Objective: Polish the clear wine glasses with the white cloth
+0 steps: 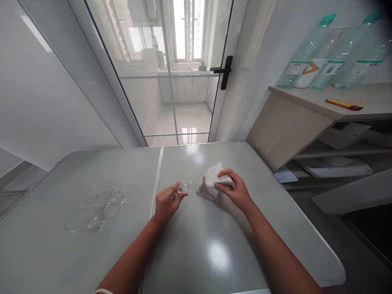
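My left hand (167,201) is closed around a small clear, see-through piece (186,187), whose exact kind is hard to make out. It is held just over the grey-green table (183,253), right of the table's white seam. A crumpled white cloth (210,182) is pinched between the thumb and fingers of my right hand (234,190). The cloth is close to the right side of the clear piece, and its lower edge hangs near the tabletop. On the left part of the table lies a loose heap of similar transparent pieces (102,208), their outlines faint.
Beyond the table is a glass door (190,90) with a black handle (226,72). On the right, a wooden shelf unit (294,118) adjoins the table's edge. On its top stand several clear bottles (333,57), with a yellow and red packet (343,104) in front.
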`<state>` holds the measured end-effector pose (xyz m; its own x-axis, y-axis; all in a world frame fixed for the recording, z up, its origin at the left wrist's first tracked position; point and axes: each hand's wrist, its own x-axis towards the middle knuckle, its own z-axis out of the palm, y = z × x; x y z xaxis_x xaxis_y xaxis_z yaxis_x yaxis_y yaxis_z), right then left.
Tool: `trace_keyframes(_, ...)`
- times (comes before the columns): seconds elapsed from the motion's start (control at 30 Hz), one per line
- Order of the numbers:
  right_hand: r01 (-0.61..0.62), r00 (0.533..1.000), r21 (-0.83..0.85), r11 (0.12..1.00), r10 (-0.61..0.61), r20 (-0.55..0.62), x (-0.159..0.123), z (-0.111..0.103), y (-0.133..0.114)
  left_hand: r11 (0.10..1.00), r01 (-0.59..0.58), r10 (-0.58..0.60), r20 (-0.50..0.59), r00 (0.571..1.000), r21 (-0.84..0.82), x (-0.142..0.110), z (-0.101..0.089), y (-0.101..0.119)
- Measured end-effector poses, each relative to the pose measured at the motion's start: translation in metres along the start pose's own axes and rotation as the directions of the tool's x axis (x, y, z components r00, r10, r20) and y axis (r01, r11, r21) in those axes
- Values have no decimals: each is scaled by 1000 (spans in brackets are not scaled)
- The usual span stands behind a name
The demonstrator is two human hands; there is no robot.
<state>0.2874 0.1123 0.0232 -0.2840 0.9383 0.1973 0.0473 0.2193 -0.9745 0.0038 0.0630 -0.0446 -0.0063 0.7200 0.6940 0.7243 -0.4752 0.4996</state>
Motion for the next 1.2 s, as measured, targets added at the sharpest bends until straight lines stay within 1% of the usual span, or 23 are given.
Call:
trace_keyframes(0.13, -90, 992, 181, 979, 105, -74, 8, -1, 7, 1000, 27, -27, -15, 1000, -8, -1, 1, 0)
trace_keyframes(0.17, -120, 983, 184, 976, 142, -113, 10, -2, 12, 1000, 22, -22, -4, 1000, -9, -1, 1, 0)
trace_keyframes(0.23, -177, 951, 15, 984, 174, -256, 14, -9, 22, 1000, 18, -18, 10, 1000, -9, -1, 2, 1)
trace_keyframes(0.27, -198, 925, -147, 969, 135, -355, 15, -12, 26, 1000, 24, -24, 12, 1000, -10, -1, 2, 2)
trace_keyframes(0.33, -229, 866, -479, 847, -47, -498, 16, -19, 31, 999, 37, -37, 12, 999, -10, 0, 1, 3)
trace_keyframes(0.37, -233, 856, -594, 770, -128, -501, 16, -21, 32, 999, 43, -42, 12, 999, -8, 0, 1, 4)
trace_keyframes(0.4, -221, 872, -668, 710, -163, -462, 16, -22, 32, 999, 46, -46, 14, 999, -5, 1, 0, 4)
trace_keyframes(0.43, -200, 906, -710, 676, -148, -397, 15, -22, 31, 999, 47, -47, 16, 999, -3, 1, 0, 5)
trace_keyframes(0.5, -166, 969, -743, 648, -31, -243, 12, -18, 32, 999, 43, -43, 21, 999, 0, 1, 0, 5)
trace_keyframes(0.53, -165, 981, -758, 631, 30, -189, 10, -15, 33, 999, 38, -39, 23, 999, 1, 1, 1, 5)
trace_keyframes(0.63, -182, 982, -819, 544, 133, -130, 7, -6, 39, 1000, 6, -7, 43, 999, 22, 0, 2, 5)
trace_keyframes(0.7, -159, 984, -840, 519, 150, -93, 7, -4, 41, 998, -33, 30, 73, 997, 47, 1, 3, 6)
trace_keyframes(0.77, -139, 989, -825, 548, 118, -88, 9, -8, 39, 995, -69, 63, 89, 994, 68, 2, 2, 7)
trace_keyframes(0.83, -199, 976, -774, 601, 51, -212, 12, -13, 33, 992, -96, 89, 85, 992, 87, 3, 2, 8)
trace_keyframes(0.87, -249, 951, -734, 632, 15, -309, 13, -15, 30, 989, -106, 98, 84, 992, 99, 4, 1, 9)
trace_keyframes(0.93, -326, 867, -638, 697, -49, -496, 14, -14, 23, 983, -128, 117, 91, 989, 132, 4, 2, 10)
trace_keyframes(0.97, -321, 834, -600, 733, -82, -546, 13, -10, 19, 978, -143, 130, 98, 987, 151, 4, 2, 10)
trace_keyframes(1.0, -283, 824, -572, 770, -110, -555, 10, -4, 16, 973, -161, 145, 106, 984, 167, 3, 3, 11)
trace_keyframes(1.03, -221, 837, -549, 806, -132, -531, 8, 4, 13, 968, -179, 160, 115, 980, 178, 2, 4, 11)
trace_keyframes(1.07, -140, 873, -527, 838, -147, -465, 4, 13, 10, 964, -193, 172, 125, 977, 183, 1, 5, 11)
trace_keyframes(1.13, 14, 957, -435, 901, -138, -255, -4, 31, 4, 963, -197, 173, 142, 975, 182, 1, 6, 12)
trace_keyframes(1.17, 78, 984, -365, 928, -130, -122, -7, 39, 2, 965, -186, 162, 139, 977, 182, 0, 5, 12)
trace_keyframes(1.2, 110, 993, -286, 952, -116, -7, -10, 44, 1, 967, -177, 154, 132, 979, 185, 1, 4, 12)
